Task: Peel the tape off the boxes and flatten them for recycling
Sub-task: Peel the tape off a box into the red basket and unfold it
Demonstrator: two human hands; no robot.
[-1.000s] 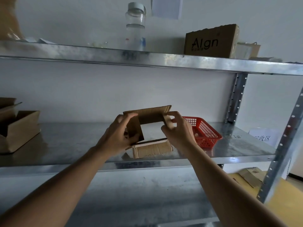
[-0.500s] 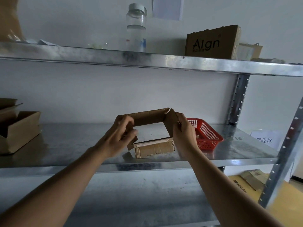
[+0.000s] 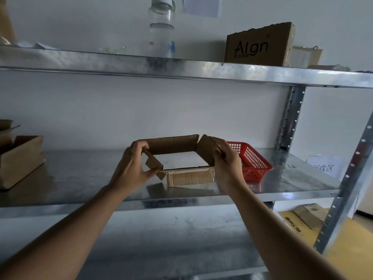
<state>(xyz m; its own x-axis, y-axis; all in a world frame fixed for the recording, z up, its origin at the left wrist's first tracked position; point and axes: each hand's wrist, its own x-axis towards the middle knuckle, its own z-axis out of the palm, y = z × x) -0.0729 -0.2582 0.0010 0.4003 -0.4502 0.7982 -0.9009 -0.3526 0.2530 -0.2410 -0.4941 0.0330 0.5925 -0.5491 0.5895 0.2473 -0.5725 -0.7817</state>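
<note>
Box (image 3: 190, 176): small open cardboard frame with no top or bottom, held over the middle shelf, which shows through it; its near wall sits at the shelf's front.
Left hand (image 3: 131, 170): curled round the box's left wall, fingers over the top edge, thumb at the lower corner.
Right hand (image 3: 226, 164): clamped on the box's right wall and flap.
Shelf (image 3: 80, 178): galvanised metal, shiny and mottled, on perforated uprights; another level lies below.
Basket (image 3: 253, 160): red plastic mesh, on the shelf just right of the box, behind the right hand.
Open boxes (image 3: 18, 158): brown cardboard at the shelf's far left.
Top shelf (image 3: 201, 70): carries a clear bottle (image 3: 161, 27) and a brown carton (image 3: 260, 46) printed "Algn".
Room: white wall behind; a white paper sign (image 3: 325, 166) at right; flattened cardboard (image 3: 308, 215) on a yellow surface low right.
</note>
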